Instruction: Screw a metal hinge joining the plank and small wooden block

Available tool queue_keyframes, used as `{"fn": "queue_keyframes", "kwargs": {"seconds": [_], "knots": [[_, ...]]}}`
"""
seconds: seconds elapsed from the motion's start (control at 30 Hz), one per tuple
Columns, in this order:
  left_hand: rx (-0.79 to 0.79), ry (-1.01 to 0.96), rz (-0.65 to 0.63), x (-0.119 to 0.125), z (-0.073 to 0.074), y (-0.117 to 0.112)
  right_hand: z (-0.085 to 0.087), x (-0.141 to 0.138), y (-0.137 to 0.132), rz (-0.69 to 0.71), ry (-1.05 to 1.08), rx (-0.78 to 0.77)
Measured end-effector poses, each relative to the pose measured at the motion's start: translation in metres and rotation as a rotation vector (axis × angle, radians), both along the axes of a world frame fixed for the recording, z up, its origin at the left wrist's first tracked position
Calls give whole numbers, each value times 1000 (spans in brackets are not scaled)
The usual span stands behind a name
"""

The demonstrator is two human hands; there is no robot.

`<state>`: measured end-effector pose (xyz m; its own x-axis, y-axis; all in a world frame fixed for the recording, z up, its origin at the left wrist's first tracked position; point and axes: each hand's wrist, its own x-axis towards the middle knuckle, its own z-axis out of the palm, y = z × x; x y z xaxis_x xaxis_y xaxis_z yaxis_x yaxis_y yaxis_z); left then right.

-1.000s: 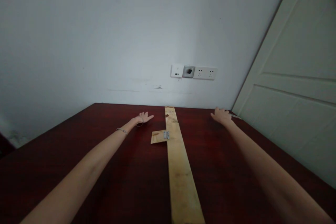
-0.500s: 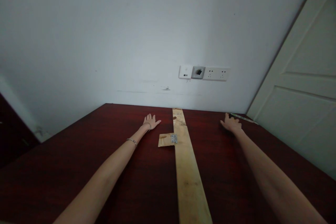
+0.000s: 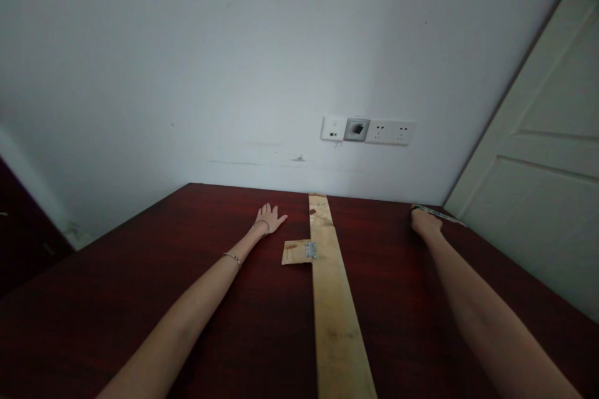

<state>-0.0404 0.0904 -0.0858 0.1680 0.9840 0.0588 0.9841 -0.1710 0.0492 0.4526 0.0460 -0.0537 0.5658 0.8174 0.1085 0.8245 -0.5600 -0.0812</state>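
Observation:
My left hand (image 3: 270, 218) lies flat and open on the dark red table (image 3: 210, 299), fingers spread, just left of a long pale wooden plank (image 3: 332, 299). A small wooden piece (image 3: 294, 252) joins the plank through a metal hinge (image 3: 311, 250). My right hand (image 3: 425, 222) is at the far right corner of the table. Its fingers are curled over the end of a thin, pale, flat tool (image 3: 442, 215) lying there. What kind of tool it is cannot be made out.
A white wall rises behind the table, with a row of sockets (image 3: 367, 131). A white door (image 3: 538, 168) stands at the right. The plank runs from the wall to the near edge of the table.
My right hand has slid right toward the table corner and curled its fingers onto the thin tool. The left hand stays flat. The view has shifted a little.

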Motion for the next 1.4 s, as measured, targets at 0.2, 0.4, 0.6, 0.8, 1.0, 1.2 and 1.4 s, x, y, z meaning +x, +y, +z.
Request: {"fn": "queue_keyframes", "kwargs": {"seconds": [0.2, 0.4, 0.6, 0.8, 1.0, 1.2, 1.4], "knots": [[3, -3, 2, 0, -1, 0, 4, -7, -7, 58, -19, 48], [25, -7, 5, 1, -1, -1, 30, -20, -13, 108, -10, 192], [29, -19, 2, 0, -1, -2, 84, -44, -9, 168, 112, 433], [31, -14, 7, -1, -4, 1, 116, -117, -37, 510, 810, 772], [28, -12, 8, -1, -4, 3, 118, -199, -84, 831, 797, 841], [30, -12, 4, -1, -3, 2, 110, -233, -96, 910, 796, 873], [33, -11, -4, -1, -3, 2, 105, -246, -98, 886, 749, 901]]}}
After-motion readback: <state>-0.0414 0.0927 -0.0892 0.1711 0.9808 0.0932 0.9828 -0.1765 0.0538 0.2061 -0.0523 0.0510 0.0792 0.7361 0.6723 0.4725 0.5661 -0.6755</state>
